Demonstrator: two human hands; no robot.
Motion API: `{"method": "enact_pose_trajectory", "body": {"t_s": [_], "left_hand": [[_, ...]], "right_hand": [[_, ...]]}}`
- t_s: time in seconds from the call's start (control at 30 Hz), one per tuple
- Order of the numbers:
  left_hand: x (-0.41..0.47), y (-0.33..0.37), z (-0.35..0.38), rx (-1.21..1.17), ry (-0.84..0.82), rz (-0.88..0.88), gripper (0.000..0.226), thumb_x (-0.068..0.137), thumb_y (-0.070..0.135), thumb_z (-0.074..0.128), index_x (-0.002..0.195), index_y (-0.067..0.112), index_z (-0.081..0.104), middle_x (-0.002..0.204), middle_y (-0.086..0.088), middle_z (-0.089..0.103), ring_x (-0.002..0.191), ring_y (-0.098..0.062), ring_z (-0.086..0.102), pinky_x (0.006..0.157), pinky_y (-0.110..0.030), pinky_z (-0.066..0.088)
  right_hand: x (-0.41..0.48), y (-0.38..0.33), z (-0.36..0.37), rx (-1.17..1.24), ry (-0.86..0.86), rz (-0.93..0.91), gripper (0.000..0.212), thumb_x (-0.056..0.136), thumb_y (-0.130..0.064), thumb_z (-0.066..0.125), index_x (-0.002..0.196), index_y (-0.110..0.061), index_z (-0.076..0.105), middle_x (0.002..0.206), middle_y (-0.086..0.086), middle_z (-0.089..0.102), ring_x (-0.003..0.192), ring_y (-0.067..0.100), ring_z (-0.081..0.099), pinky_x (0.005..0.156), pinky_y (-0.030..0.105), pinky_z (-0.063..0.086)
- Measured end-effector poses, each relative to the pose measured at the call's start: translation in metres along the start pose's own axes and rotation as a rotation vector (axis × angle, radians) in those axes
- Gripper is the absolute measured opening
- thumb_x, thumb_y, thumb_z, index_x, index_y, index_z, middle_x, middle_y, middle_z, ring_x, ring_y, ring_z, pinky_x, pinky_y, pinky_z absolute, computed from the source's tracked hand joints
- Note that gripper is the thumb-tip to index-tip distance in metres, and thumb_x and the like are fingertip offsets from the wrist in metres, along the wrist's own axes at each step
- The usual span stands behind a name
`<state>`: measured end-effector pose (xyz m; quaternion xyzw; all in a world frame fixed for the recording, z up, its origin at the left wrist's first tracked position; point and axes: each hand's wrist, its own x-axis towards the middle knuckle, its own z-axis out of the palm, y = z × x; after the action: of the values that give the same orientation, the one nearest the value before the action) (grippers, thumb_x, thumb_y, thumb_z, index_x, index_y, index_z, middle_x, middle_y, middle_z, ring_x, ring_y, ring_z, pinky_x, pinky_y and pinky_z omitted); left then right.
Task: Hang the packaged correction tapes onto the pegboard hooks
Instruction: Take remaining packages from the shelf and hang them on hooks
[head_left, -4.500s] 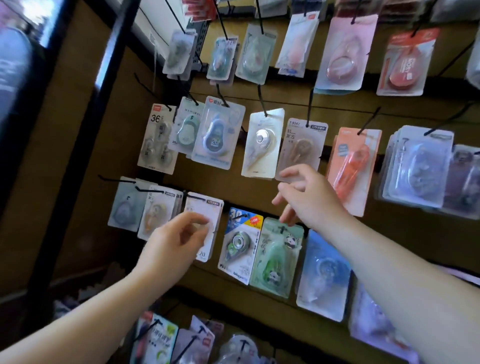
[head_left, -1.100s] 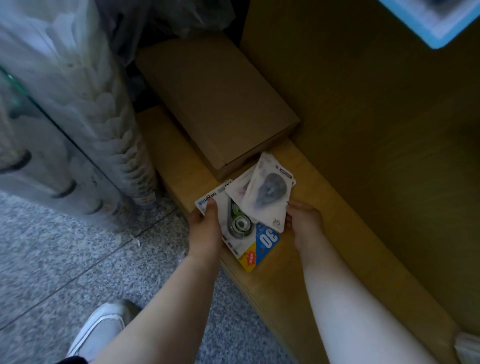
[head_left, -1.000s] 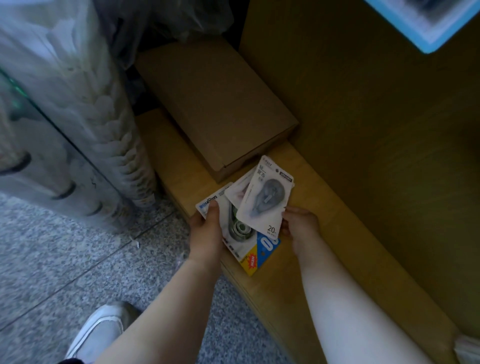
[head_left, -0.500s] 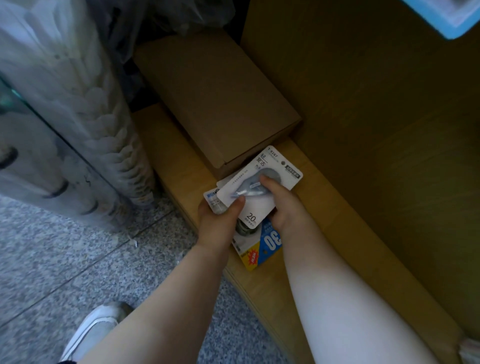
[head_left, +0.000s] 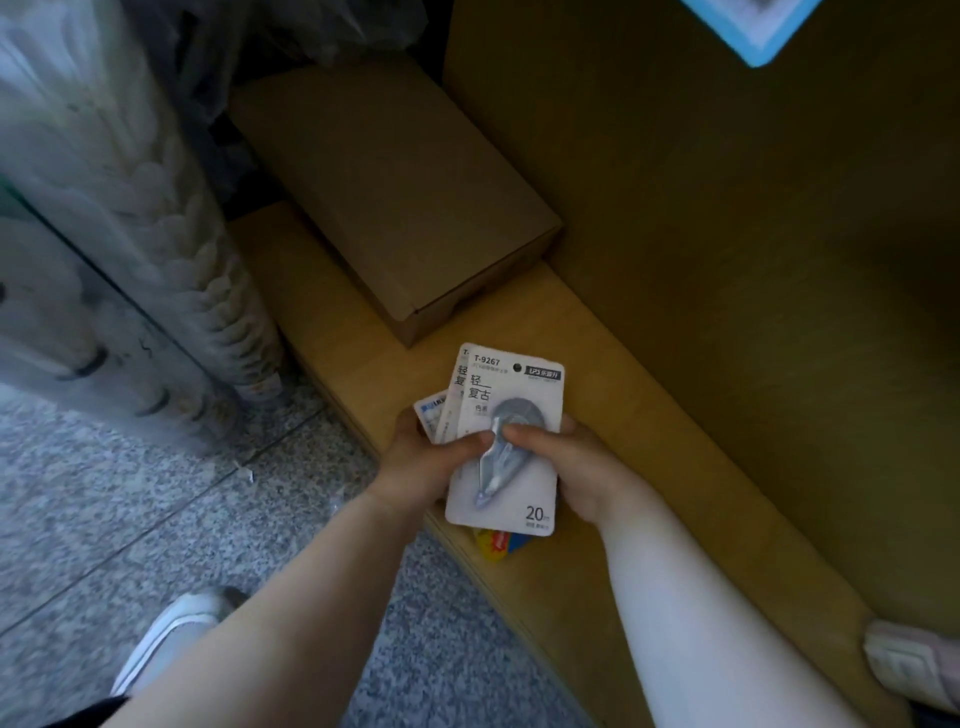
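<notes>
Here, low over a wooden ledge (head_left: 613, 374), both hands hold a small fan of packs just in front of a shut cardboard box (head_left: 395, 208). The left hand (head_left: 423, 460) is curled round the fan's left edge, thumb laid across the front. The right hand (head_left: 579, 467) is curled round the right edge, thumb on the plastic bubble of the top white pack (head_left: 511, 499); the two thumb tips almost meet there. A second white pack (head_left: 460, 379) and a blue-topped pack (head_left: 430, 413) peek out behind on the left, and a yellow-and-red corner (head_left: 498, 543) shows below. Key relation: the top pack's long axis runs straight away from the wrists, its hang hole (head_left: 516, 367) at the far end, clear of both thumbs. Neither hand is nearer to it. No hooks in view; the hole end likely leads once a hand lifts the pack to them
</notes>
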<state>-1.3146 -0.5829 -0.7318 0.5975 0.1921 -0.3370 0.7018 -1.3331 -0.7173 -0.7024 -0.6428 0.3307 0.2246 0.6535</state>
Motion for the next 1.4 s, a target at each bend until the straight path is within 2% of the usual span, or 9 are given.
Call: {"method": "enact_pose_trajectory", "body": {"t_s": [0.13, 0.3, 0.47, 0.67, 0.8, 0.93, 1.1, 1.23, 1.4], "left_hand": [[-0.021, 0.000, 0.004, 0.000, -0.064, -0.006, 0.019, 0.080, 0.008, 0.067, 0.090, 0.024, 0.062, 0.099, -0.006, 0.069, 0.083, -0.018, 0.066, 0.061, -0.027, 0.056], [-0.077, 0.005, 0.016, -0.014, -0.104, -0.051, 0.012, 0.083, 0.010, 0.063, 0.090, 0.019, 0.064, 0.092, -0.007, 0.070, 0.085, -0.025, 0.066, 0.077, -0.042, 0.054], [-0.165, 0.011, 0.017, -0.033, -0.156, -0.026, 0.016, 0.085, 0.006, 0.059, 0.080, 0.021, 0.059, 0.079, 0.000, 0.066, 0.070, -0.014, 0.062, 0.050, -0.020, 0.052], [-0.265, 0.026, -0.004, -0.026, -0.249, 0.119, 0.014, 0.088, 0.006, 0.056, 0.089, 0.019, 0.061, 0.078, 0.002, 0.068, 0.065, -0.010, 0.065, 0.047, -0.020, 0.052], [-0.319, 0.051, -0.016, 0.002, -0.285, 0.272, 0.011, 0.087, 0.014, 0.058, 0.091, 0.024, 0.060, 0.090, -0.002, 0.071, 0.083, -0.021, 0.068, 0.063, -0.032, 0.054], [-0.372, 0.085, -0.017, 0.016, -0.343, 0.431, 0.020, 0.085, 0.018, 0.061, 0.104, 0.020, 0.060, 0.098, -0.006, 0.072, 0.088, -0.025, 0.069, 0.070, -0.038, 0.056], [-0.437, 0.117, -0.003, 0.042, -0.521, 0.621, 0.015, 0.083, 0.012, 0.061, 0.094, 0.022, 0.062, 0.072, 0.008, 0.076, 0.065, -0.009, 0.072, 0.047, -0.020, 0.054], [-0.470, 0.133, 0.016, 0.070, -0.647, 0.675, 0.037, 0.070, 0.027, 0.074, 0.104, 0.021, 0.063, 0.087, 0.001, 0.076, 0.078, -0.017, 0.073, 0.057, -0.029, 0.058], [-0.486, 0.153, 0.045, 0.031, -0.783, 0.665, 0.053, 0.056, 0.021, 0.080, 0.106, 0.013, 0.063, 0.094, -0.011, 0.075, 0.084, -0.027, 0.072, 0.060, -0.033, 0.059]], "right_hand": [[-0.033, 0.002, -0.006, 0.019, 0.004, -0.076, 0.027, 0.086, -0.004, 0.056, 0.092, -0.031, 0.055, 0.092, -0.003, 0.064, 0.083, 0.013, 0.062, 0.071, 0.024, 0.052], [-0.098, 0.003, -0.007, 0.098, 0.055, -0.107, 0.025, 0.087, -0.001, 0.053, 0.091, -0.026, 0.054, 0.090, -0.003, 0.064, 0.078, 0.010, 0.062, 0.067, 0.020, 0.053], [-0.188, 0.007, 0.004, 0.143, 0.084, -0.093, 0.019, 0.088, -0.002, 0.052, 0.094, -0.019, 0.057, 0.085, -0.002, 0.067, 0.069, 0.007, 0.066, 0.062, 0.019, 0.055], [-0.290, 0.004, 0.033, 0.067, 0.100, -0.231, 0.017, 0.086, -0.006, 0.057, 0.098, -0.018, 0.055, 0.092, -0.002, 0.064, 0.081, 0.010, 0.061, 0.065, 0.017, 0.053], [-0.348, -0.016, 0.050, 0.006, 0.144, -0.428, 0.015, 0.085, -0.011, 0.060, 0.095, -0.020, 0.054, 0.096, -0.002, 0.063, 0.085, 0.011, 0.060, 0.071, 0.022, 0.049], [-0.405, -0.039, 0.062, 0.019, 0.236, -0.613, 0.017, 0.084, -0.013, 0.062, 0.089, -0.021, 0.048, 0.089, -0.005, 0.060, 0.078, 0.004, 0.058, 0.059, 0.013, 0.046], [-0.476, -0.059, 0.059, 0.031, 0.323, -0.775, 0.020, 0.082, -0.014, 0.065, 0.090, -0.021, 0.048, 0.090, -0.004, 0.061, 0.078, 0.004, 0.059, 0.058, 0.011, 0.048], [-0.516, -0.069, 0.046, 0.072, 0.380, -0.861, 0.021, 0.080, -0.016, 0.068, 0.091, -0.022, 0.051, 0.090, -0.006, 0.063, 0.080, 0.004, 0.060, 0.057, 0.010, 0.048], [-0.543, -0.088, 0.022, 0.199, 0.399, -0.906, 0.021, 0.079, -0.013, 0.070, 0.091, -0.015, 0.053, 0.088, 0.001, 0.065, 0.074, 0.011, 0.064, 0.056, 0.017, 0.050]]}}
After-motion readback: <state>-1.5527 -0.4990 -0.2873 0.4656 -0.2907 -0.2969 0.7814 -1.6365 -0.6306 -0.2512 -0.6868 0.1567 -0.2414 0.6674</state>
